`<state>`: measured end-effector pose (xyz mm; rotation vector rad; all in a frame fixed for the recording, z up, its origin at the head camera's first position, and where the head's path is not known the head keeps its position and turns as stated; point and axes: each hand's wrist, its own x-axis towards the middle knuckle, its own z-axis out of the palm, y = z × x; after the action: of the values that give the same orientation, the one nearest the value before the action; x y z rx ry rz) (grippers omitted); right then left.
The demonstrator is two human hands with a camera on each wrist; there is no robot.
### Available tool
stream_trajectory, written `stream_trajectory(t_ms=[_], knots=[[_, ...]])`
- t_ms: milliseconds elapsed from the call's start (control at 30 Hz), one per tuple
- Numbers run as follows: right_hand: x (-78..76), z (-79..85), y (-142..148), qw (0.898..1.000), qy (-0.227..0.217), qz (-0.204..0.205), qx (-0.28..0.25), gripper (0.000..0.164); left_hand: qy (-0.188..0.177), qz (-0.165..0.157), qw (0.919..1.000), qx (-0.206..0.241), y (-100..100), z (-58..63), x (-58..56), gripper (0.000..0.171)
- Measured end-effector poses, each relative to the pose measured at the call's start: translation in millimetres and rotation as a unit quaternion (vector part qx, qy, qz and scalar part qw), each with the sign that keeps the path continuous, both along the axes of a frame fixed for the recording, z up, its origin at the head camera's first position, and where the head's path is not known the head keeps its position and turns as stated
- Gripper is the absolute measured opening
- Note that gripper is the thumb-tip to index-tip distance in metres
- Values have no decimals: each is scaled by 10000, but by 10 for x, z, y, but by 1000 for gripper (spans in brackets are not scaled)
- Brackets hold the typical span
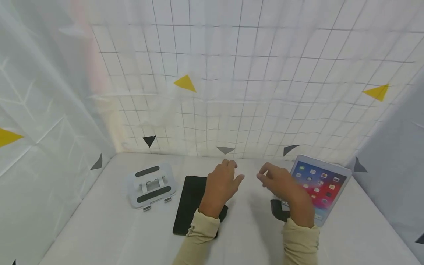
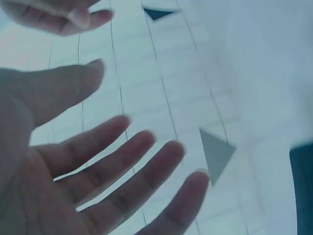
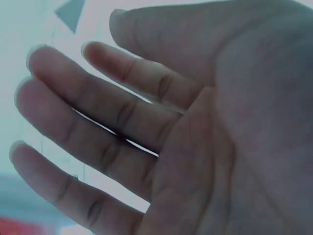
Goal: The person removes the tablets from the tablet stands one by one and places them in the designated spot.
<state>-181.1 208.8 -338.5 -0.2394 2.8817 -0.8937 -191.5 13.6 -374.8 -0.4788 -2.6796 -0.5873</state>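
1. The white-framed tablet (image 1: 324, 184) sits at right, partly behind the right hand (image 1: 279, 182); the black tablet (image 1: 189, 201) lies partly under the left hand (image 1: 221, 184) in view.
2. Both hands are empty, fingers loosely parted.
3. Likely between steps; grasping would call for lowering and curling fingers.

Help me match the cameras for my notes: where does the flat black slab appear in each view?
Head: the black slab lies low, just left of centre, partly hidden by the left hand.
Left wrist: probably the dark shape cut off at the right edge.
Right wrist: not visible.
Shared landmark: the right hand.
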Motion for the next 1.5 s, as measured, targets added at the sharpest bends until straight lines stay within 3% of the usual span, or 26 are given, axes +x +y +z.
stream_trajectory(t_ms=[133, 367, 467, 700, 933, 1100, 1267, 1400, 1500], knots=[[59, 41, 212, 9995, 210, -203, 98, 25, -29, -82, 10000, -18, 163, -30, 25, 45], [117, 81, 466, 9965, 133, -725, 386, 32, -1029, -312, 9928, 520, 319, -139, 11, 56], [147, 83, 532, 9951, 77, -880, 435, 34, -1240, -446, 9890, 675, 367, -204, 13, 58], [255, 126, 704, 9900, -369, -1217, 613, 52, -1293, -592, 9871, 740, 513, -331, 25, 61], [364, 144, 930, 9765, -1076, -1644, 882, 78, -1389, -859, 9842, 682, 676, -375, 91, 58], [448, 157, 1079, 9669, -1362, -2031, 730, 83, -1412, -1015, 9813, 831, 786, -399, 138, 50], [579, 176, 1190, 9593, -1526, -2355, 321, 71, -1648, -1229, 9736, 992, 905, -446, 196, 45], [637, 178, 1225, 9591, -1495, -2383, 306, 59, -2029, -1321, 9635, 1144, 980, -511, 226, 44], [662, 185, 1218, 9572, -1434, -2493, 319, 58, -2165, -1289, 9644, 799, 1024, -552, 242, 47]])
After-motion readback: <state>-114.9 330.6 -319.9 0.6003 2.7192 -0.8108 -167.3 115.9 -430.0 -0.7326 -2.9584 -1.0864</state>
